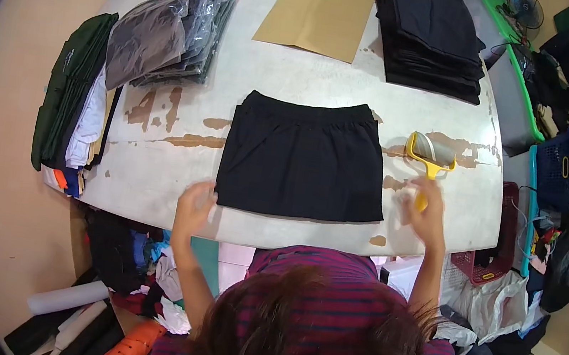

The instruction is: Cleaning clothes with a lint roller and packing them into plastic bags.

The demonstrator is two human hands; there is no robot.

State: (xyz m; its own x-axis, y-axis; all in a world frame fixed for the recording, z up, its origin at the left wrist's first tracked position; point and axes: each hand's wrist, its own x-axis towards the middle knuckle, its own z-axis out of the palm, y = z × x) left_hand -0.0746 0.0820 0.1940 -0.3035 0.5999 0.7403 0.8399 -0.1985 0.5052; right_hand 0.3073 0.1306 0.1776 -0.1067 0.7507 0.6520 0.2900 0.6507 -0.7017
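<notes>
A folded black garment point(305, 164) with a gathered waistband, apparently shorts, lies flat on the white table point(297, 77), waistband away from me. My left hand point(195, 204) is at its lower left corner, blurred, with the fingers loosely spread and holding nothing; whether the fingertips touch the cloth is unclear. To the garment's right, my right hand point(428, 210) has its fingers around the yellow handle of a lint roller point(431, 149). Motion blurs those fingers, and they hide part of the handle. The roller's head points away from me.
A stack of folded black garments point(432, 40) stands at the far right, beside a brown paper sheet point(317, 12). Clear-bagged dark garments point(174, 33) and folded green garments point(72, 90) lie to the left. Baskets, including a maroon one point(483, 263), line the table's right side.
</notes>
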